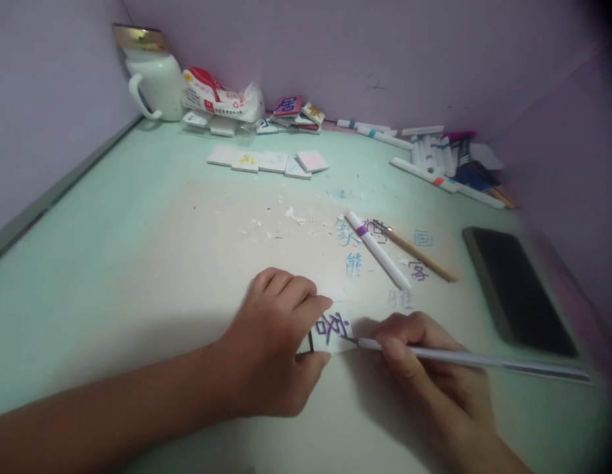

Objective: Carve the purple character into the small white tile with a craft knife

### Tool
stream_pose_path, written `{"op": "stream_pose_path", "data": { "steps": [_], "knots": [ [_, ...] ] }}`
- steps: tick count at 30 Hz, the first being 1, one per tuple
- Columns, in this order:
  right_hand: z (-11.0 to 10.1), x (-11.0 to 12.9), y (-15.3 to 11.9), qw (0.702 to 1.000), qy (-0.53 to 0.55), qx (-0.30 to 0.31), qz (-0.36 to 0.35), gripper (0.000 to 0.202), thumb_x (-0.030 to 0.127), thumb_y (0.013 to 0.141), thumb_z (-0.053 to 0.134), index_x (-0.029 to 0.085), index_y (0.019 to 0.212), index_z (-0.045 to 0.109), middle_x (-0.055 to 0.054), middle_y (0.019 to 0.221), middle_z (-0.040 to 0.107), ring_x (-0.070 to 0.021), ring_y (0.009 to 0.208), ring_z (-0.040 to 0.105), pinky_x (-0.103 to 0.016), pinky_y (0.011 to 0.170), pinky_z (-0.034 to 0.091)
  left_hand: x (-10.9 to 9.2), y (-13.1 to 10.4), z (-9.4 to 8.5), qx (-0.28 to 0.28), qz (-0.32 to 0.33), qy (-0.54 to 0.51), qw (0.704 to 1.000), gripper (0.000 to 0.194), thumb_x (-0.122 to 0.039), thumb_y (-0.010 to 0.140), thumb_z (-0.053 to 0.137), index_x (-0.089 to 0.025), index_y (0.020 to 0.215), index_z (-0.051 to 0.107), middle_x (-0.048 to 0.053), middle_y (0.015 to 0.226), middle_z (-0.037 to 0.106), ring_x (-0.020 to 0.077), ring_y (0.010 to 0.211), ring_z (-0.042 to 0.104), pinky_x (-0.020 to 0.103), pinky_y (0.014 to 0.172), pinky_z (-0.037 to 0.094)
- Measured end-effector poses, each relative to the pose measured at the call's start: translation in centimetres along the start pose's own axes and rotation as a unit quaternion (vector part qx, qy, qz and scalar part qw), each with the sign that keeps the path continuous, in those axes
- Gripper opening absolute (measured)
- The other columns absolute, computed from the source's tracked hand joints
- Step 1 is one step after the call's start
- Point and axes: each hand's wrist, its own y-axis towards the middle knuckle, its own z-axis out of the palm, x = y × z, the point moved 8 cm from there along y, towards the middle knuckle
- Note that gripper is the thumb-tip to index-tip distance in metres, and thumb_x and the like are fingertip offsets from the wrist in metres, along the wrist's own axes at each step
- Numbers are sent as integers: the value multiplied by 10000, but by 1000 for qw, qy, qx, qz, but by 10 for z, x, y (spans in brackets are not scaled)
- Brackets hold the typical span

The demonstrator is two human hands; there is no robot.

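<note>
A small white tile (338, 342) with a purple character on it lies on the pale green table (187, 428). My left hand (280, 342) grips the tile's left side, thumb at the near edge and fingers at the far edge. Pinched in my right hand (434, 375) is a long thin silvery tool (464, 357), its dark narrow tip touching or just over the tile's right part. Beyond the hands lie a white marker with a purple band (379, 250) and a wooden-handled tool (421, 255).
A dark phone (518, 289) lies at the right. White shavings (290, 212) and handwritten characters (354, 264) mark the table. Farther back are white tiles (273, 161), a white mug (160, 85), a plastic package (221, 99), coloured tiles (288, 105) and several markers (424, 174).
</note>
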Motion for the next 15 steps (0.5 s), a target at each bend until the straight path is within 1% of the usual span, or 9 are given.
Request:
{"op": "stream_pose_path", "data": {
  "steps": [3, 5, 9, 15],
  "knots": [
    [0, -2, -1, 999, 28, 10, 16, 245, 369, 916, 548, 231, 715, 568, 33, 593, 465, -114, 526, 390, -256, 484, 282, 0, 0, -1, -5, 3, 0, 1000, 365, -208, 694, 625, -126, 1048, 599, 86, 974, 557, 240, 899, 476, 448, 888, 354],
    [0, 0, -2, 999, 29, 7, 10, 223, 351, 922, 541, 238, 734, 576, 29, 603, 483, -119, 539, 408, -259, 490, 285, 0, 1, -1, -4, 2, 1, 1000, 370, -210, 693, 627, -121, 1051, 601, 89, 974, 559, 242, 898, 479, 447, 883, 357],
    [2, 7, -1, 1000, 2, 0, -18, 167, 281, 928, 525, 252, 779, 596, 20, 644, 524, -130, 580, 453, -266, 499, 293, 0, 1, -1, 1, -2, 5, 1000, 367, -217, 701, 624, -121, 1054, 604, 89, 971, 561, 244, 900, 482, 450, 888, 355],
    [4, 12, 0, 998, -35, 4, -43, 149, 204, 918, 525, 270, 805, 595, 41, 628, 520, -117, 546, 442, -263, 491, 297, -1, 0, 0, 4, -1, 10, 1000, 363, -211, 702, 611, -123, 1054, 604, 89, 975, 566, 244, 902, 482, 454, 888, 355]
  ]
}}
